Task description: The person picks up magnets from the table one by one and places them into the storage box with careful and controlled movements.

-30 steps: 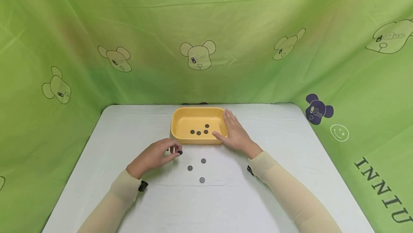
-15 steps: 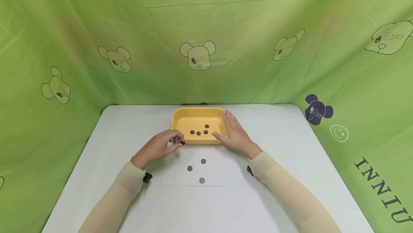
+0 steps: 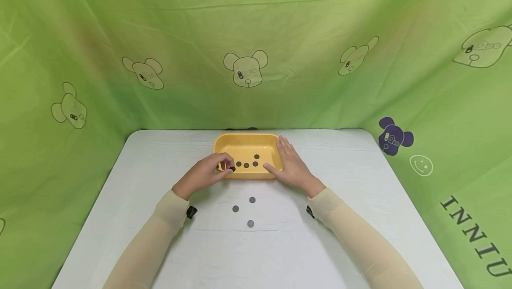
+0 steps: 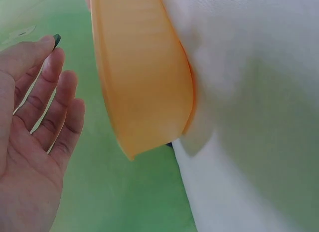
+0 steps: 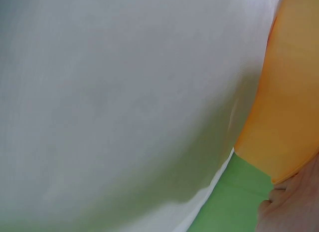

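The left hand (image 3: 208,172) hides the yellow tray's (image 3: 246,141) near-left corner.

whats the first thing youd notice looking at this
The yellow tray at the far middle of the white table stands out, with four dark discs lying inside it. The left hand pinches another dark disc over the tray's near left edge, while the right hand rests flat against its right side. Three grey discs lie loose on the table nearer the person, all framed by a green cloth backdrop printed with bears.
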`<move>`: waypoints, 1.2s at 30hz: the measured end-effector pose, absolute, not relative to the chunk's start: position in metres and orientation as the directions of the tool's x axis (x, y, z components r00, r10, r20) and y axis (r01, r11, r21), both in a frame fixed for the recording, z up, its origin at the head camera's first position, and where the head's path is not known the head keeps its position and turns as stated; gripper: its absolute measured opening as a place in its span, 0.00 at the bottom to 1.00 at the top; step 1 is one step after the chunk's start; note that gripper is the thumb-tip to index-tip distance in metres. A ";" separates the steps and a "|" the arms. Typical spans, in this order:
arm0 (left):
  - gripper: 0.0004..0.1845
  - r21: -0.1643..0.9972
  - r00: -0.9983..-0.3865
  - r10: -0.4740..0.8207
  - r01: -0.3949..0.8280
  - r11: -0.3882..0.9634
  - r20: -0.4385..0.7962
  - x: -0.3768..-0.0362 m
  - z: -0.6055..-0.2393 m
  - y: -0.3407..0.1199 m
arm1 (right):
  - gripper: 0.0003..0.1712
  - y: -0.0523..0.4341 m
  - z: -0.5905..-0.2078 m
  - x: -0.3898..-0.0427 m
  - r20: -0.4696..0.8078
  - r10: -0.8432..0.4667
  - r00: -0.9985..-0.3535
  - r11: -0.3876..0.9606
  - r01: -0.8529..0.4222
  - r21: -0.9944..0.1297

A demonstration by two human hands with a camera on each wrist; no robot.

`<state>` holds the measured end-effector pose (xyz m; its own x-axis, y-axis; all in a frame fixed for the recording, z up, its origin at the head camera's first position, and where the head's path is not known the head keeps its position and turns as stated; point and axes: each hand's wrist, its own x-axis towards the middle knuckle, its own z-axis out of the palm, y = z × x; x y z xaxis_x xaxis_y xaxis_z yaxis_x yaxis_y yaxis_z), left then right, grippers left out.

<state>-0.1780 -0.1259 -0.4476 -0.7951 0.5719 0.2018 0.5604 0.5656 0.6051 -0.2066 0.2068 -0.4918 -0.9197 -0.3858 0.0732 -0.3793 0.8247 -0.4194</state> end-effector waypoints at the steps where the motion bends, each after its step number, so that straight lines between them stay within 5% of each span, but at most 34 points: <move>1: 0.07 0.604 -0.796 0.571 0.559 0.568 0.201 -0.179 -0.448 -0.125 | 0.63 0.207 -0.492 -0.207 0.071 -0.386 -0.920 0.824 -0.378 -0.421; 36: 0.05 0.667 -0.869 0.492 0.401 0.628 0.058 -0.230 -0.458 -0.089 | 0.63 0.207 -0.492 -0.206 0.059 -0.381 -0.923 0.829 -0.368 -0.421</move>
